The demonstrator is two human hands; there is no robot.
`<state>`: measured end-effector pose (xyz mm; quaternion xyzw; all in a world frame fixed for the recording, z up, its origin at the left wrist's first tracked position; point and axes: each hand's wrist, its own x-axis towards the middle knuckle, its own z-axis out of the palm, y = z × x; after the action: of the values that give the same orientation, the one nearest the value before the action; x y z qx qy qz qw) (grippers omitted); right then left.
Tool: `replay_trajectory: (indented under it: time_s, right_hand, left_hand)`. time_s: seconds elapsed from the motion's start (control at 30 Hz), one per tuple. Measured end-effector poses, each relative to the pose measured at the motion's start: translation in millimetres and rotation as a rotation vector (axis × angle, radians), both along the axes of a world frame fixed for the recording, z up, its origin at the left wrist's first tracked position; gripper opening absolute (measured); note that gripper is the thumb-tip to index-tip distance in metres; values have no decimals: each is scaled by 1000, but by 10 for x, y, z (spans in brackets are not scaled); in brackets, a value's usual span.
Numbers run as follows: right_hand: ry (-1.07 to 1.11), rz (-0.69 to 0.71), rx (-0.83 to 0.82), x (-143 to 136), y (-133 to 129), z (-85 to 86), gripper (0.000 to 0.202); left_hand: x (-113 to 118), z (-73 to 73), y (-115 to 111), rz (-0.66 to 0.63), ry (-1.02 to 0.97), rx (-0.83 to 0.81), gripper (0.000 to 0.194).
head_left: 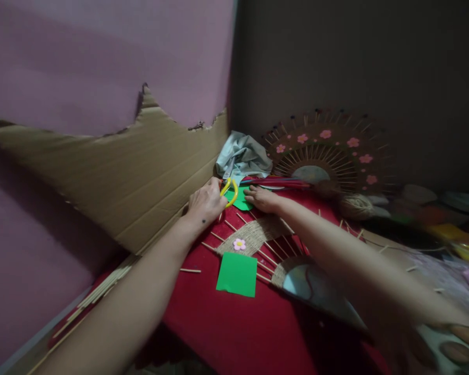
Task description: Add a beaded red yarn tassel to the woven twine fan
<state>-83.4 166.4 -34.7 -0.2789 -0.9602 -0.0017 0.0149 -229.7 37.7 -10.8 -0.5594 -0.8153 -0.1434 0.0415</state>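
My left hand point(209, 201) is closed at the yellow handles of the scissors point(233, 194), whose blades point away from me; its fingertips are partly hidden. Beside it, my right hand point(262, 199) lies with its fingers spread on the edge of a green sheet point(243, 200). Nearer to me, a green square point(237, 274) rests on the red cloth. It touches a woven fan-shaped piece point(254, 233) with thin sticks and one pink flower point(239, 244).
Torn cardboard point(140, 172) leans on the wall at the left. Behind the hands are a crumpled pale cloth point(244, 156) and a large round piece with pink flowers point(315, 143). Twine point(356, 207) sits at the right. Loose sticks point(96, 291) lie at the left edge.
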Motion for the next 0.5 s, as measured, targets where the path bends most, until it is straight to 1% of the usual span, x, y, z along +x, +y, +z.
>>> replay_trajectory:
  time_s: [0.07, 0.13, 0.2, 0.27, 0.37, 0.43, 0.5]
  right_hand:
    - [-2, -59, 0, -35, 53, 22, 35]
    - [1, -110, -1, -69, 50, 59, 35]
    - [7, -152, -3, -70, -5, 122, 35]
    - [12, -190, -8, -16, -103, 222, 34]
    - [-4, -236, -30, 155, -353, 431, 22]
    - [-14, -243, -50, 289, -602, 567, 25]
    - [-17, -209, -90, 407, -899, 646, 26]
  left_hand:
    - [-1, -1, 0, -12, 11, -6, 43]
    - [-1, 5, -6, -37, 24, -15, 44]
    - [4, 18, -19, -81, 38, -29, 45]
    - [18, 30, -36, -138, 53, -50, 45]
    - [48, 34, -60, -210, 71, -84, 42]
    - [61, 22, -65, -234, 83, -103, 38]
    - [65, 5, -59, -240, 93, -123, 36]
